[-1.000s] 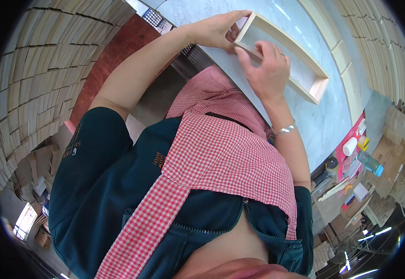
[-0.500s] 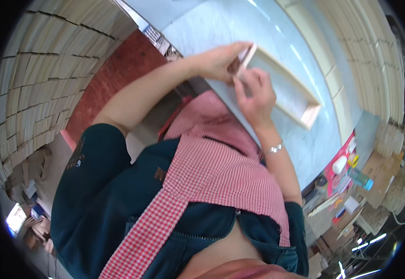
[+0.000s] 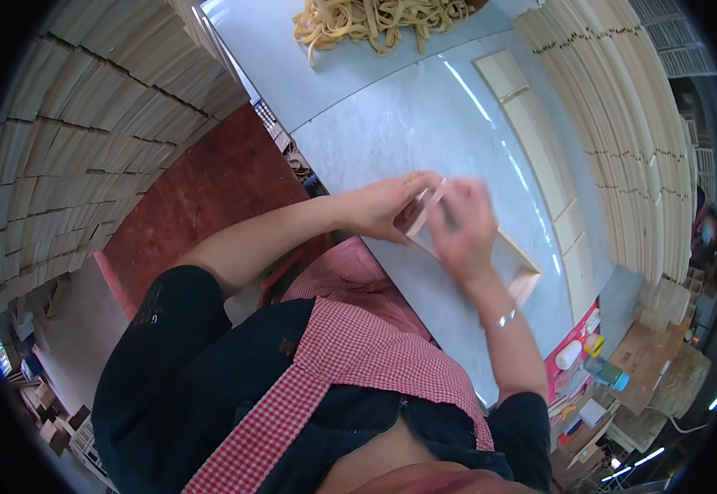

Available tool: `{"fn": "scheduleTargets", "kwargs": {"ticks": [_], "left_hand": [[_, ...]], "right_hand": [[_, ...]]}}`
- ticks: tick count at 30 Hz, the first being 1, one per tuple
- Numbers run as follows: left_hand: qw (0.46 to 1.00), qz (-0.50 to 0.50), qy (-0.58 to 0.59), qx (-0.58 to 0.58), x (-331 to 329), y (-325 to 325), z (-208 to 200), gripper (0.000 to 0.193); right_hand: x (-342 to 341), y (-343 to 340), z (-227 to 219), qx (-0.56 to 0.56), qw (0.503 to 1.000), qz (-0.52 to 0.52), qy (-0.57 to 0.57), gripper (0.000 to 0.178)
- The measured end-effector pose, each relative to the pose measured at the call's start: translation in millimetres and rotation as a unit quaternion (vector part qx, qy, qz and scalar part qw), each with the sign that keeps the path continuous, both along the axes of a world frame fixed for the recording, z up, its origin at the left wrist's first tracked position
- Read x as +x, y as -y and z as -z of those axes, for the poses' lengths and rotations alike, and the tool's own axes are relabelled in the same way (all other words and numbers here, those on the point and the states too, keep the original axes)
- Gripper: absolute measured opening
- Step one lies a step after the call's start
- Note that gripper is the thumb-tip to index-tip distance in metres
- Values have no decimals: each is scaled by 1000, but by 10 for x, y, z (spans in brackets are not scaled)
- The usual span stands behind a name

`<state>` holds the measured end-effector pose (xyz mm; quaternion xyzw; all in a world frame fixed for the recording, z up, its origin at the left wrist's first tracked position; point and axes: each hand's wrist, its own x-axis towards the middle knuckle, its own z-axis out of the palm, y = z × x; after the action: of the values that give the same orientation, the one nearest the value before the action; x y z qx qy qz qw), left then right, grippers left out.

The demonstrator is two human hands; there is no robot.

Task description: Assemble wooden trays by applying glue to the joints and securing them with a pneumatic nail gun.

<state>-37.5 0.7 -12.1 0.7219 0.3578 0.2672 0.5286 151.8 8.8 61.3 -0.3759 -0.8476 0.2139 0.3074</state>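
A shallow rectangular frame of pale wood (image 3: 526,286) lies slanting on the glossy grey-white table, its right end resting near my right wrist. My left hand (image 3: 383,210) grips the frame's left end, fingers wrapped round the short side. Over that same end my right hand (image 3: 467,235) is curled, its fingers drawn together and smeared by motion. Whatever it pinches, if anything, cannot be made out. Much of the frame's middle is hidden behind this hand.
Beyond the frame, pale wooden strips (image 3: 535,136) lie in a row. A heap of cream-coloured bands (image 3: 375,23) sits at the table's far edge. Stacked wooden pieces (image 3: 622,123) rise on the right, more (image 3: 70,132) on the left. A blue-capped bottle (image 3: 605,372) stands at lower right.
The view has shifted, so hands and frame appear lower and the heap of bands has come into sight. My right hand has moved up over the frame's left end; my left keeps its grip.
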Motion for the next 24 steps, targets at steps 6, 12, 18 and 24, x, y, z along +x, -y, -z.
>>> {"fn": "scheduleTargets", "kwargs": {"ticks": [6,12,18,24], "left_hand": [[1000,6,-6,3,43,0,-106,103],[1000,4,-12,9,69,29,-73,105],[1000,-13,20,14,48,27,-12,102],[999,-2,6,-53,19,1,-83,106]], "right_hand": [[-760,-1871,633,106,984,142,19,29],[-1038,-2381,953,40,964,238,109,23],[-509,-1705,437,46,989,138,-28,14],[153,-973,-80,-55,955,197,-214,17]]}}
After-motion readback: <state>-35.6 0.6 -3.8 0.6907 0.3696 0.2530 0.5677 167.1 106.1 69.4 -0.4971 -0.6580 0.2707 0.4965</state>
